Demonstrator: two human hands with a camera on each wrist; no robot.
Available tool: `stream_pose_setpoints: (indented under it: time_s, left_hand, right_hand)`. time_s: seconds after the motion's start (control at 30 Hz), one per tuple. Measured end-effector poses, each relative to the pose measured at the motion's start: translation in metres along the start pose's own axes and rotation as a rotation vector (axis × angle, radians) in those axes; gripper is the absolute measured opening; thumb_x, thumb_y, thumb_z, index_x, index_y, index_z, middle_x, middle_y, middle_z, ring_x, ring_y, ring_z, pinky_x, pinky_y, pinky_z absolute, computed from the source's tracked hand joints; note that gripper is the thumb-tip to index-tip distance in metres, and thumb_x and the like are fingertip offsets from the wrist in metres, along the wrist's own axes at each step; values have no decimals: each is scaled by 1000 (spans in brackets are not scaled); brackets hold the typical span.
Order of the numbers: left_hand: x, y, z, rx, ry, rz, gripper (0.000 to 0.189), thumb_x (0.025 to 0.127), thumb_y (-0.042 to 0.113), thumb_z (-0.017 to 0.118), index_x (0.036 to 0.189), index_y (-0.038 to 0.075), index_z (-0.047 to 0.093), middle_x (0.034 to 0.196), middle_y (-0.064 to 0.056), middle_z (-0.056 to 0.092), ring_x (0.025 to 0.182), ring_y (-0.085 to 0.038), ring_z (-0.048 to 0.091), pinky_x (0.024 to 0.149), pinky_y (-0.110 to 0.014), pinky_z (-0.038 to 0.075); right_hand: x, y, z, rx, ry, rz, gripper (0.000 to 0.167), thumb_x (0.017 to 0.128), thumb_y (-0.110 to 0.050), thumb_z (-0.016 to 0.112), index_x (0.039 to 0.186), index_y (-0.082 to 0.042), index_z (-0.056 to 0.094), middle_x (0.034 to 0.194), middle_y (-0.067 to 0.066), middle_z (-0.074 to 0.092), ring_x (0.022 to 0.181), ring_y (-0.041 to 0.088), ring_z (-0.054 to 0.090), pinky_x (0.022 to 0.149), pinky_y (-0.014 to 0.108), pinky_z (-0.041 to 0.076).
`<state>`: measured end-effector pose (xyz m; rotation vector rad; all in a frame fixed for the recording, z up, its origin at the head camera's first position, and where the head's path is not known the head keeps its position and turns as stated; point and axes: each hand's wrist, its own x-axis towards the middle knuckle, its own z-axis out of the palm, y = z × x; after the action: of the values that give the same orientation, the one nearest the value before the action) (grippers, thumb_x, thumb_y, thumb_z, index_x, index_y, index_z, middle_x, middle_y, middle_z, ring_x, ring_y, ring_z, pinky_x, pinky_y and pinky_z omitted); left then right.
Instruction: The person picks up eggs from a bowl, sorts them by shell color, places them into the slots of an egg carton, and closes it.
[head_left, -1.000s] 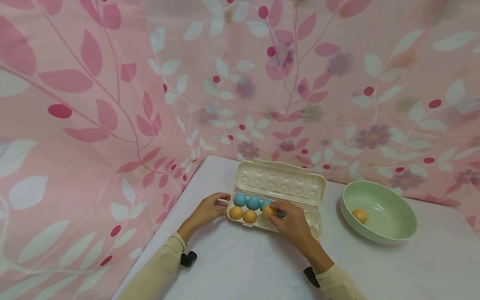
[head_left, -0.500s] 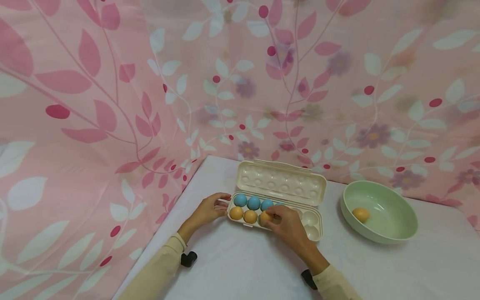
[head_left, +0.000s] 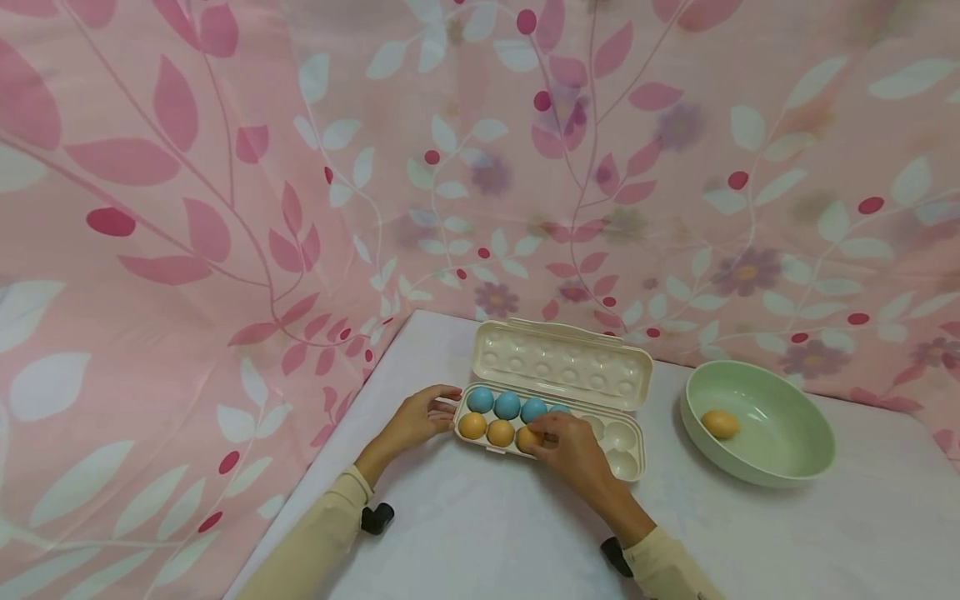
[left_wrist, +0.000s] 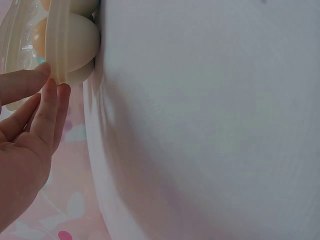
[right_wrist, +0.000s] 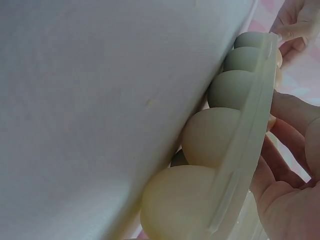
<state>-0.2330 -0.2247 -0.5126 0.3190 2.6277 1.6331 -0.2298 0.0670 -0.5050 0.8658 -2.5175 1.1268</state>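
An egg box (head_left: 562, 354) lies with its lid raised on the table. Blue eggs (head_left: 507, 406) fill the left part of its back row. Orange eggs (head_left: 501, 432) sit in the front row's left cups. My right hand (head_left: 573, 450) pinches another orange egg (head_left: 527, 440) in the third front cup; its fingers cover part of it and the cups behind. My left hand (head_left: 414, 418) is at the box's left end, thumb (left_wrist: 30, 84) and fingertips right at the rim, fingers fairly straight. The right wrist view shows the cups' rounded undersides (right_wrist: 212, 135).
A pale green bowl (head_left: 795, 450) stands to the right, with one orange egg (head_left: 721, 424) inside. Several cups (head_left: 621, 436) at the box's right end hold nothing. A floral pink cloth (head_left: 570, 167) hangs behind and to the left of the white table (head_left: 480, 533).
My right hand has moved slightly left and down, bringing the orange egg from above the box into the third front cup. The left hand stays in place.
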Motion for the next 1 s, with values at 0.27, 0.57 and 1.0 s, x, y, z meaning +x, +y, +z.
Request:
stream_pose_setpoints:
  time_s: [0.27,0.57,1.0]
  left_hand:
    - [-1,3,1,11,-11,-23,50,83,-10,68,131,0,56,128,-16,59,106,-29,64,85,-35,56]
    - [-4,5,5,2,-1,-45,51,82,-11,69,129,3,57,128,-13,60,106,-28,64,85,-34,56]
    - [-2,3,-4,-1,-16,13,53,82,-12,69,132,0,55,128,-16,59,107,-29,64,87,-34,55]
  right_hand:
    - [-1,-1,-1,-36,-41,1,24,72,-6,85,95,-2,78,94,2,72,89,18,68,74,27,58]
    - [-4,-4,-21,-41,55,-19,26,75,-10,84,99,-4,75,92,6,72,80,21,69,68,34,59]
    - [7,36,-118,-278,356,-126,22,73,0,81,94,0,74,85,10,70,71,22,67,63,35,57]
